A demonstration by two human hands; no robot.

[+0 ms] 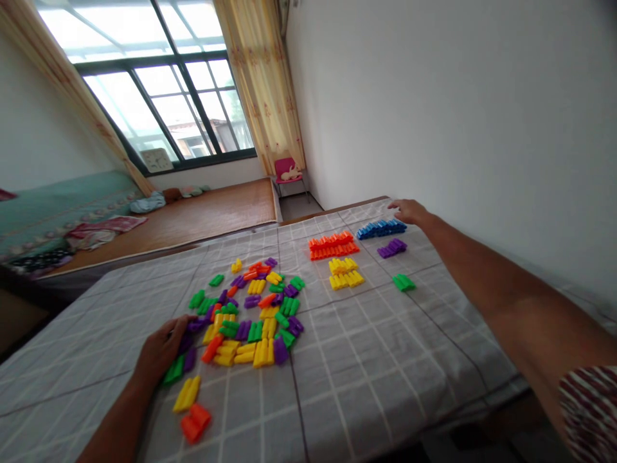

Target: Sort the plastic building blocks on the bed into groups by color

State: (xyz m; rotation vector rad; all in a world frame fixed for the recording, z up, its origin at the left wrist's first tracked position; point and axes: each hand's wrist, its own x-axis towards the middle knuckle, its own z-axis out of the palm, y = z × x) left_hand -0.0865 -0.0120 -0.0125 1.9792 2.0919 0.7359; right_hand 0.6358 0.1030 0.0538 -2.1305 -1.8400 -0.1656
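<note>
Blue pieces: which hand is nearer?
Right. The right hand is just beyond the right end of the blue pieces; the left hand is well away, beside the mixed pile.

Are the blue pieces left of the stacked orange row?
No, the blue pieces lie to the right of the stacked orange row, nearer the right hand.

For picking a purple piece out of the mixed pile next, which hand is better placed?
Left, most likely: the left hand is at the edge of the mixed pile, right by purple pieces. The right hand is well away, near the blue pieces.
</note>
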